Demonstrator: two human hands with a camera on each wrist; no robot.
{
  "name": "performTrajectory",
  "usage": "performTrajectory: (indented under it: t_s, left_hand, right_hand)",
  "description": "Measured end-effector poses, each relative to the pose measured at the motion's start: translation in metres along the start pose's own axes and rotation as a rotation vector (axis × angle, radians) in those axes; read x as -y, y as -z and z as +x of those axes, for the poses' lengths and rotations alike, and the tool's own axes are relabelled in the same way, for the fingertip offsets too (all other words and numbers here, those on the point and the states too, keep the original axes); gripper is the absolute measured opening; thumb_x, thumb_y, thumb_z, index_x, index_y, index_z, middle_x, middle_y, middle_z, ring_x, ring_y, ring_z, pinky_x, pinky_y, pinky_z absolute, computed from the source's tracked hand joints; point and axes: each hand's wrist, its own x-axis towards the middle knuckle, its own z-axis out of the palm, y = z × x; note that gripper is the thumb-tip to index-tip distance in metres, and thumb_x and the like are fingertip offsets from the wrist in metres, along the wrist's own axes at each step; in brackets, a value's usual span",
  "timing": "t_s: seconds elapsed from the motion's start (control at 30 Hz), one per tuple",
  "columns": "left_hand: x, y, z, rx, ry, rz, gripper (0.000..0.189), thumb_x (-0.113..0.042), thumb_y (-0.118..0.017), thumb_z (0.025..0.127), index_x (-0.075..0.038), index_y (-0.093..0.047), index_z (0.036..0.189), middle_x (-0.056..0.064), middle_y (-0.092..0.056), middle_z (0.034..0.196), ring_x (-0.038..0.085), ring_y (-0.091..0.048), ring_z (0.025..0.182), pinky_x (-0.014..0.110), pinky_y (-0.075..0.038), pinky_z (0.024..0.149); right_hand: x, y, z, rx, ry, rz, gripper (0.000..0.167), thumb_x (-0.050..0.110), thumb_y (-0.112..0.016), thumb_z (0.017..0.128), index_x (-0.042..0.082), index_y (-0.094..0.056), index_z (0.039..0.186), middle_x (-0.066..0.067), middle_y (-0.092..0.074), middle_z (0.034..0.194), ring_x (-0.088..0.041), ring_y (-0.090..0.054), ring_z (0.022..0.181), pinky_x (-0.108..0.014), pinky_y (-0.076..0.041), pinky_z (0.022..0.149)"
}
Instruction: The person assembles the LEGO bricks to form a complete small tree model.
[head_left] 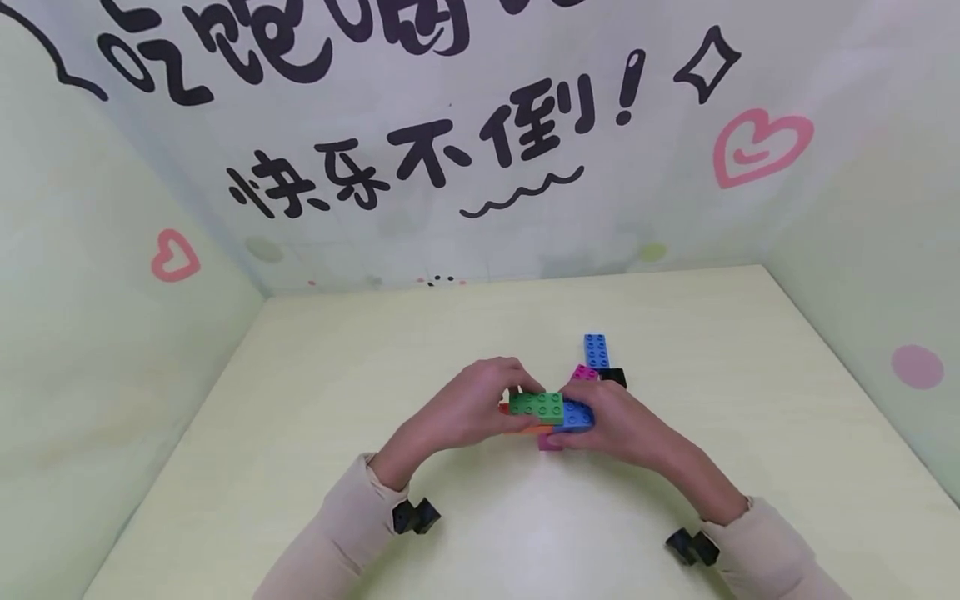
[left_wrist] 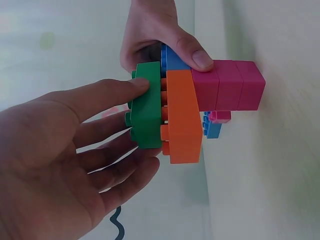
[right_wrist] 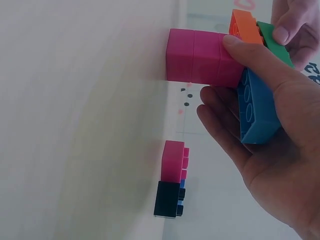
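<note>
My left hand point(head_left: 472, 404) pinches a green toy brick point(left_wrist: 148, 110) between thumb and fingers, over an orange brick point(left_wrist: 183, 120). In the left wrist view the orange brick's studs show in a narrow gap below the green one. Beside the orange brick is a blue brick point(right_wrist: 260, 110), its hollow underside partly visible in the right wrist view. Both top a column of three pink bricks point(right_wrist: 202, 57). My right hand point(head_left: 630, 417) grips the blue brick and the top of this column, thumb on the near side. A bit of red point(head_left: 505, 407) peeks out by my left fingers.
Behind the right hand lie a loose pink brick point(head_left: 584, 372), a black brick point(head_left: 615, 376) and another blue brick point(head_left: 596, 350), close together on the pale table point(head_left: 337, 367). Printed walls point(head_left: 420, 242) enclose the table at the back and both sides.
</note>
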Motion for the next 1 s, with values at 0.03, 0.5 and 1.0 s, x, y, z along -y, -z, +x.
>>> performTrajectory:
  t_s: [0.03, 0.5, 1.0]
  left_hand:
    - [-0.001, -0.001, 0.000, -0.002, 0.004, 0.011, 0.030, -0.022, -0.080, 0.084, -0.011, -0.073, 0.111, -0.006, -0.062, 0.097, 0.012, -0.056, 0.084, 0.022, -0.046, 0.070]
    - [-0.003, -0.007, 0.000, -0.039, -0.025, 0.080, 0.034, -0.022, -0.081, 0.083, -0.007, -0.073, 0.113, -0.005, -0.057, 0.088, 0.016, -0.054, 0.078, 0.020, -0.044, 0.066]
    - [-0.002, -0.018, 0.002, -0.123, 0.031, 0.092, 0.027, -0.022, -0.082, 0.082, -0.011, -0.074, 0.105, -0.006, -0.059, 0.090, 0.010, -0.050, 0.082, 0.021, -0.044, 0.066]
  right_hand:
    - [-0.001, 0.000, 0.000, 0.001, 0.002, 0.006, 0.036, 0.042, -0.083, 0.076, 0.022, -0.064, 0.098, 0.013, -0.058, 0.079, -0.009, -0.055, 0.072, -0.024, -0.048, 0.061]
    - [-0.005, -0.002, 0.002, 0.011, 0.034, 0.000, 0.038, 0.036, -0.084, 0.077, 0.015, -0.066, 0.103, 0.011, -0.058, 0.083, -0.009, -0.056, 0.076, -0.024, -0.051, 0.067]
    - [-0.008, -0.003, 0.005, -0.011, 0.052, -0.021, 0.034, 0.038, -0.084, 0.076, 0.020, -0.064, 0.098, 0.014, -0.057, 0.078, -0.006, -0.055, 0.070, -0.023, -0.049, 0.061]
